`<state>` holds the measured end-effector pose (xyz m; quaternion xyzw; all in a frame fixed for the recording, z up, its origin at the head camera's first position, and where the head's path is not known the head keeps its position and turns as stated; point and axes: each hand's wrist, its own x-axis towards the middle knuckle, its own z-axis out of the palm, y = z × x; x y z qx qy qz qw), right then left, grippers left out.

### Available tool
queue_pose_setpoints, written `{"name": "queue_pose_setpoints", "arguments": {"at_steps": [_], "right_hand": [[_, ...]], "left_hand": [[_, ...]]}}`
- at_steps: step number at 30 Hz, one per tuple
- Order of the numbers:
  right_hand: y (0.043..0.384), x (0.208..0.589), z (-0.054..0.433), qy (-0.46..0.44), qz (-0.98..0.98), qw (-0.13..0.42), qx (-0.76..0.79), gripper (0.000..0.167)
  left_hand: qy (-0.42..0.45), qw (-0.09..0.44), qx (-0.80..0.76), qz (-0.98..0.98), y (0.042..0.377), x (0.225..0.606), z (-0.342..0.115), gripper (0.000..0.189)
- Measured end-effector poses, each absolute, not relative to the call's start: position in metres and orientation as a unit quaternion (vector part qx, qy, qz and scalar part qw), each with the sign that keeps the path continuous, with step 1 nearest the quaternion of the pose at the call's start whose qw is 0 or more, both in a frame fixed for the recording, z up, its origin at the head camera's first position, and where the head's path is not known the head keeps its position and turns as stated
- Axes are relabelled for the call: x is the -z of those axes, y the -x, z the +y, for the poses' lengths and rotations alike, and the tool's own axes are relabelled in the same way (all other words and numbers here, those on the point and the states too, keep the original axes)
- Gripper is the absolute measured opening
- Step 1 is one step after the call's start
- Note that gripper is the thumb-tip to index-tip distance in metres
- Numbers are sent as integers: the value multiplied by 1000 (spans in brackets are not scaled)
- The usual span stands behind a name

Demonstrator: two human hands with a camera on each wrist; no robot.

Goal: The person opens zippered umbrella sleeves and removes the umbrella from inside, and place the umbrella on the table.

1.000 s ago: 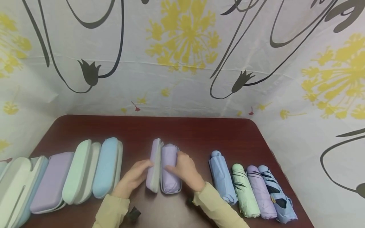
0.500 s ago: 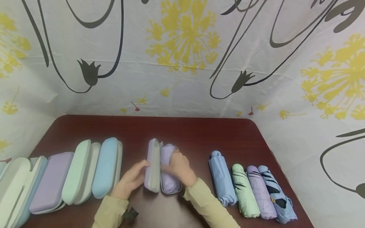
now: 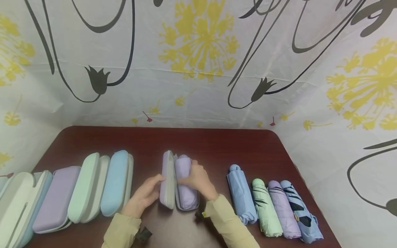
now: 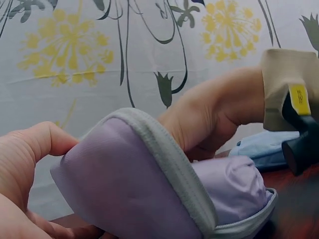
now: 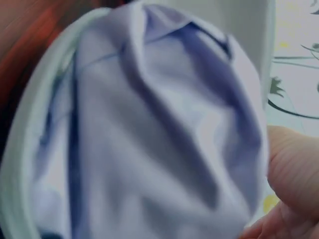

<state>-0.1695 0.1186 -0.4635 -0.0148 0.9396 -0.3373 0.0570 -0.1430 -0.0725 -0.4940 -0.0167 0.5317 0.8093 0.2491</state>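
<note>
In the head view a lilac zip case [image 3: 166, 179] stands half unfolded at the table's middle, its lid tilted up on the left. My left hand [image 3: 144, 193] holds that lid by its outer side, thumb and fingers on its edge, as the left wrist view shows on the lilac case [image 4: 124, 184]. In the other half lies a folded lilac umbrella [image 3: 187, 196]. My right hand [image 3: 200, 181] grips it across its upper part. The right wrist view shows the umbrella's gathered cloth [image 5: 159, 129] close up, with the right hand [image 5: 294, 174] at the edge.
Several cases stand in a row at the left, among them a blue case [image 3: 114, 182], a mint case [image 3: 83, 187] and a purple case [image 3: 57, 198]. To the right lie a blue umbrella [image 3: 242, 194], a green umbrella [image 3: 266, 208], a purple umbrella [image 3: 284, 210] and a patterned blue umbrella [image 3: 301, 212].
My right hand has shifted slightly over the umbrella, first left and then back right. The case's lid tilted farther open to the left, then moved slightly back.
</note>
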Motion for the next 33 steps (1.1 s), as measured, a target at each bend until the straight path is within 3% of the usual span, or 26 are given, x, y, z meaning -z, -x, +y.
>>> {"name": "queue_pose_setpoints", "arguments": {"at_steps": [9,18,24,30,33], "right_hand": [[168,450,143,27,909,37,414,72],[152,447,179,-10,932,42,360,75],[146,459,193,-21,950,19,311,73],[139,463,198,-30,966,7,258,65],[138,463,199,-29,969,8,244,63]], "left_hand": [[67,177,-761,621,139,483,-70,52],[92,96,-622,771,138,461,-83,66],[65,51,-493,866,137,456,-88,75],[27,-41,-340,939,134,457,-87,68],[36,-52,-287,956,132,456,-87,66]]}}
